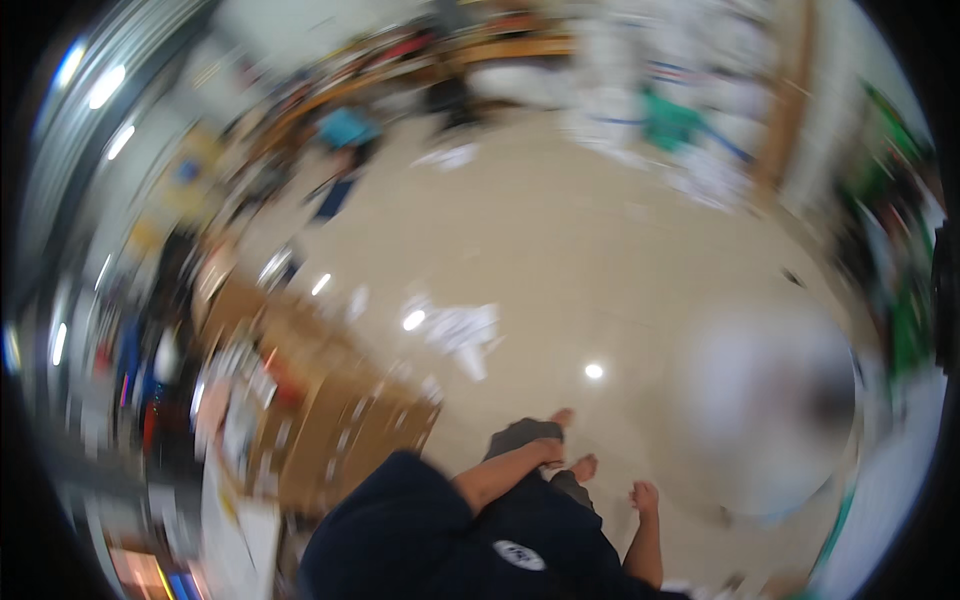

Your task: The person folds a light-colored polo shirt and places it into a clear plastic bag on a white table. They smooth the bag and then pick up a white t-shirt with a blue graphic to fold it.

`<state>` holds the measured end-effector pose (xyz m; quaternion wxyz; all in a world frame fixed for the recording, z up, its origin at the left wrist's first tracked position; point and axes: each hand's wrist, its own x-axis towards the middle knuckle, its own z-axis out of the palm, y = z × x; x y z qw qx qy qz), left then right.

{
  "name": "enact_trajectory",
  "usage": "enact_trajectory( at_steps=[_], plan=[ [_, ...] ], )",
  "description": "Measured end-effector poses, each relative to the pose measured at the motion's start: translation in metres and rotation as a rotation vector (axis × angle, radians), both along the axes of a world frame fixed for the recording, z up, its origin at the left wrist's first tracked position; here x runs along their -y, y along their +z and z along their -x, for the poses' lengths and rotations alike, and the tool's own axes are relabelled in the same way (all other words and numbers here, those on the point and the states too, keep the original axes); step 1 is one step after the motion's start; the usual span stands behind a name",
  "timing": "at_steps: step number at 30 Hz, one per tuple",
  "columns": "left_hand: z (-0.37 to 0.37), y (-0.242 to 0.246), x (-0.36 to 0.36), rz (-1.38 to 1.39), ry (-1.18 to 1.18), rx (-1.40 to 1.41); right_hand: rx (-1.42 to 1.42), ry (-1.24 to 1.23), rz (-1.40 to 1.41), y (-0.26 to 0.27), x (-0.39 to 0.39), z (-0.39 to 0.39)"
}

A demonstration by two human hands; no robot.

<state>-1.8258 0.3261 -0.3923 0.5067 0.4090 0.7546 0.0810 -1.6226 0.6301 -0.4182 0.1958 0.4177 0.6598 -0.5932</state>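
My left hand [551,451] hangs in front of my dark trousers, near my bare feet; its fingers are blurred, and nothing shows in it. Out to the side, my right hand [644,496] is above the tiled floor [540,262], its fingers curled and no object visible in it. White scraps of cloth or paper [457,330] lie on the floor ahead. To the left are brown cardboard boxes [360,442]. At the right, a large whitish rounded thing [757,412] is too blurred to name.
White sacks [607,82] are piled at the back right, with a green item [670,120] among them. A person in a blue top [348,127] is by the long wooden table [517,49] at the back. Green and dark items line the right side.
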Motion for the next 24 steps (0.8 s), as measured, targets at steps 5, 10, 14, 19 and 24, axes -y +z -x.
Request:
enact_trajectory(
  at_steps=[5, 10, 14, 19, 24],
  plan=[
    [0.03, 0.061, -0.044, 0.348, 0.35, 0.13, 0.236, 0.142, 0.076, -0.009, -0.02, -0.006],
    [-0.031, -0.11, 0.007, -0.275, 1.061, -0.121, 0.317, 0.424, 0.034, 0.003, -0.021, 0.028],
    [-0.021, -0.055, 0.046, 0.019, 0.823, -0.088, 0.228, 0.453, 0.052, -0.02, -0.051, 0.073],
    [-0.047, 0.047, 0.084, 0.027, 1.173, 0.057, 0.065, 0.469, -0.016, 0.012, -0.031, 0.138],
    [-0.025, 0.04, 0.083, 0.069, 0.918, -0.24, -0.047, 0.44, 0.059, 0.017, 0.002, 0.162]
  ],
)
